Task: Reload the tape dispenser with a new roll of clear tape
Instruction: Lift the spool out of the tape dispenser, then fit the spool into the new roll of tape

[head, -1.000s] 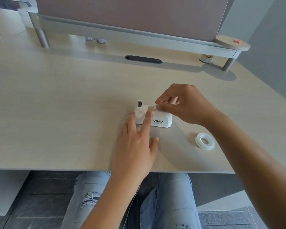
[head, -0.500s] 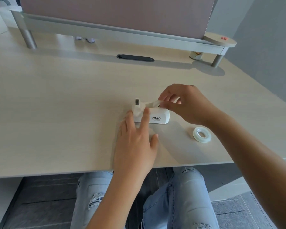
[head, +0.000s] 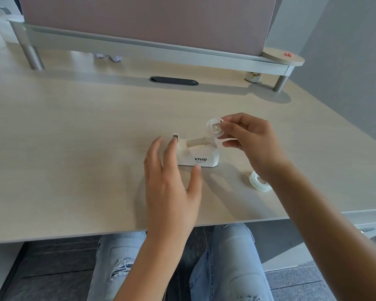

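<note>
A small white tape dispenser (head: 201, 156) marked VIVID stands on the light wooden desk (head: 74, 148), its roll cradle showing bare. My right hand (head: 248, 140) holds a round white spool core (head: 214, 129) by its edge, just above and behind the dispenser's right end. My left hand (head: 172, 181) hovers with fingers spread at the dispenser's left end, fingertips near the cutter; contact is unclear. A new roll of clear tape (head: 259, 181) lies flat on the desk to the right, partly hidden by my right forearm.
A raised grey shelf (head: 139, 48) with a pink screen runs along the back. A black cable slot (head: 174, 80) sits in the desk below it, and a small patterned jar (head: 252, 77) stands by the shelf's right leg. My knees show under the desk's front edge.
My right hand has lifted the spool core up out of the dispenser. My left hand has spread its fingers and eased back from the dispenser's top.
</note>
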